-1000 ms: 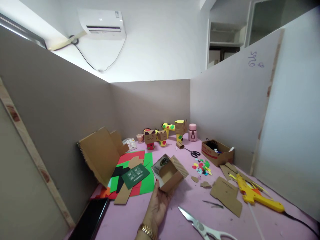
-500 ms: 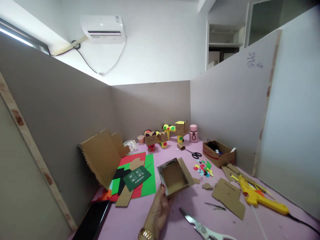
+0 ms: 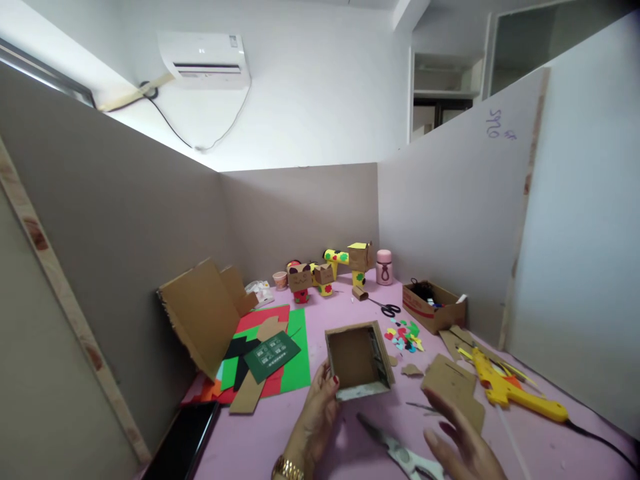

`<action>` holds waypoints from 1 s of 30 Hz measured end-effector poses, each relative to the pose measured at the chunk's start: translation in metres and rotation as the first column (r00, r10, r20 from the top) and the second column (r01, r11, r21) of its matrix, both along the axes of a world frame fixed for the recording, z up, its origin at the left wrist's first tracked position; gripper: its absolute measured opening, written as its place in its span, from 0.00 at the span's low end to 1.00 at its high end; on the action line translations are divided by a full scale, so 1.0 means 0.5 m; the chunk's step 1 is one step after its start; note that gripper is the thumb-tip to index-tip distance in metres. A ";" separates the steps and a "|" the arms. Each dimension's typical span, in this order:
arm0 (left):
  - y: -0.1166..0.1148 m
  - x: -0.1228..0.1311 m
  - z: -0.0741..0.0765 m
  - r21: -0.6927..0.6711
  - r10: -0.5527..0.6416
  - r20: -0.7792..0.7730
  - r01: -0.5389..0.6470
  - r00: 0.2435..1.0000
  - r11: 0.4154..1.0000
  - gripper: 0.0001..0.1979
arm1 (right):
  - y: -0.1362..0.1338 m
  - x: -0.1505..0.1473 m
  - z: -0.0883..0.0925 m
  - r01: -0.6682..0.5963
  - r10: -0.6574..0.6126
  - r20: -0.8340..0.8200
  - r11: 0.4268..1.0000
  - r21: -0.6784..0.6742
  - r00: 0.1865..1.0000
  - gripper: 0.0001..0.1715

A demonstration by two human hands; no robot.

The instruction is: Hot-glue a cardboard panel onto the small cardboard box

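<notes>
A square, open cardboard box is held up off the table, its hollow side facing me. My left hand, with a gold watch at the wrist, grips the box by its lower left edge. My right hand hovers at the lower right with fingers apart and nothing in them. Below it lie white-handled scissors, partly covered by the hand. A cut cardboard sheet rests just beyond the right fingers.
On the right are a yellow glue gun with a cord and a small cardboard box of odds and ends. Paper cutouts lie mid-table. Coloured sheets, a dark phone and a large cardboard piece occupy the left.
My right hand has come into view at the lower right. The held box has been turned in my left hand, so its opening and edges face differently.
</notes>
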State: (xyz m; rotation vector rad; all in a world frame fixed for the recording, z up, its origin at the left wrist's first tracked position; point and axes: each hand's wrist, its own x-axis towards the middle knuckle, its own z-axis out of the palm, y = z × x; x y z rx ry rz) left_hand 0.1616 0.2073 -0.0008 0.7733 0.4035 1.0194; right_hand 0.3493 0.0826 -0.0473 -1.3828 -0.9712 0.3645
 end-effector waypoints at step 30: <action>0.005 0.008 0.013 -0.026 0.120 -0.084 -0.123 0.989 0.992 0.38 | 0.182 -0.040 0.081 -0.415 0.459 -0.465 0.887 0.200 0.757 0.39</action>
